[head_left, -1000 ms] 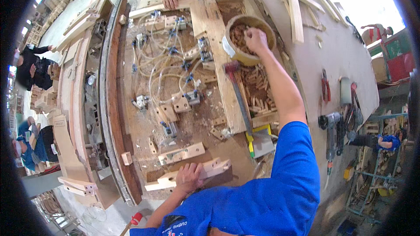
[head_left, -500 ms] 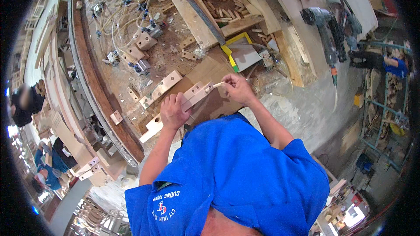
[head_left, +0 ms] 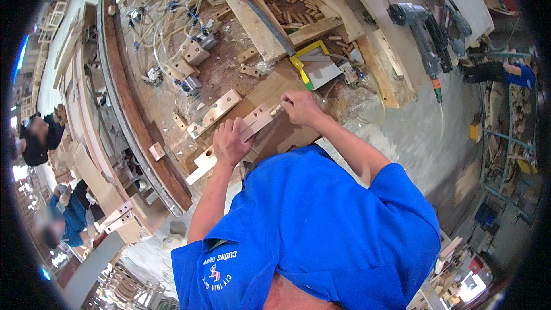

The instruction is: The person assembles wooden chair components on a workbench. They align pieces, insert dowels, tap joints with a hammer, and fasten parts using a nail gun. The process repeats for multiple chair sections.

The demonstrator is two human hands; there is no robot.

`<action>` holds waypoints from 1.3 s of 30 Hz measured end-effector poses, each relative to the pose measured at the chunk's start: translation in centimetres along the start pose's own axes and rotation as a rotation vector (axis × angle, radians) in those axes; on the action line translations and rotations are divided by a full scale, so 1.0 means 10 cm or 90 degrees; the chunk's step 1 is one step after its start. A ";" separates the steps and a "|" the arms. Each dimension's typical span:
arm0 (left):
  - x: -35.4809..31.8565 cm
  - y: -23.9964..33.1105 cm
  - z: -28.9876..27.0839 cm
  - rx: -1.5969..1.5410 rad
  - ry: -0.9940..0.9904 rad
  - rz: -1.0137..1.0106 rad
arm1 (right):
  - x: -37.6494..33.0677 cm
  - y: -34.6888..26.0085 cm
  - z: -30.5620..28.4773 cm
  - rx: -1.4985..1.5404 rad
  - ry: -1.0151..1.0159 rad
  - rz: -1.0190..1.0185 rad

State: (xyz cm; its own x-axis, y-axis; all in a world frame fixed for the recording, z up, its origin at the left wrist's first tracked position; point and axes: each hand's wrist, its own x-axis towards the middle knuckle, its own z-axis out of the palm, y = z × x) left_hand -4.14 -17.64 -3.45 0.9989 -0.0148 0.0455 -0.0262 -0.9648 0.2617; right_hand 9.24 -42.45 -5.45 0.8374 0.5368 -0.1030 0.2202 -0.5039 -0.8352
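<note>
My left hand (head_left: 231,142) is closed around a pale wooden block (head_left: 257,123) with round holes in its face. At the block's far right end my right hand (head_left: 302,108) pinches a short wooden dowel (head_left: 276,109). The dowel's tip meets the block's end; how deep it sits I cannot tell. Left of the block lies a longer drilled wooden piece (head_left: 215,116). A notched wooden piece (head_left: 202,166) rests beside my left wrist. Brown cardboard (head_left: 274,146) lies under the work.
Several dowels (head_left: 295,0) fill a wooden bin ahead, with a hammer (head_left: 265,20) along its edge. A yellow-edged tray (head_left: 318,69) sits nearby. Clamps with air hoses (head_left: 195,49) spread over the bench at left. A power tool (head_left: 422,34) lies at right. Other people work at far left.
My right hand has moved slightly up and left, closer to the block's end, and less of the dowel shows. My left hand still grips the block.
</note>
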 end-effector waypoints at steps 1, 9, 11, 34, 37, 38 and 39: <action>0.00 0.00 -0.01 -0.001 0.000 -0.001 | -0.01 0.00 0.01 -0.011 -0.015 0.008; 0.04 -0.06 -0.03 -0.022 -0.075 -0.017 | 0.10 0.05 0.21 -0.050 -0.056 0.083; 0.02 -0.08 -0.02 -0.021 -0.077 -0.019 | 0.14 0.01 0.20 -0.044 -0.100 0.131; 0.38 0.40 -0.76 -0.157 0.058 -0.060 | -0.07 -0.90 0.47 0.594 -0.043 0.059; 0.55 0.47 -1.01 -0.391 0.083 -0.041 | 0.14 -1.10 0.25 0.614 0.002 -0.023; 0.57 0.48 -1.10 -0.479 0.078 -0.012 | 0.15 -1.13 0.14 0.621 0.012 -0.063; 0.60 0.47 -1.19 -0.564 0.073 0.009 | 0.14 -1.15 0.04 0.628 0.013 -0.105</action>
State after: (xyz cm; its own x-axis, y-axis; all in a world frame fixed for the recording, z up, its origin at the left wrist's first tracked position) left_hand 1.22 -19.18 9.50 0.9893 0.0468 0.1384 -0.1077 -0.4068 0.9072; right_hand 7.69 -35.61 3.85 0.8445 0.5326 0.0564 -0.1714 0.3685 -0.9137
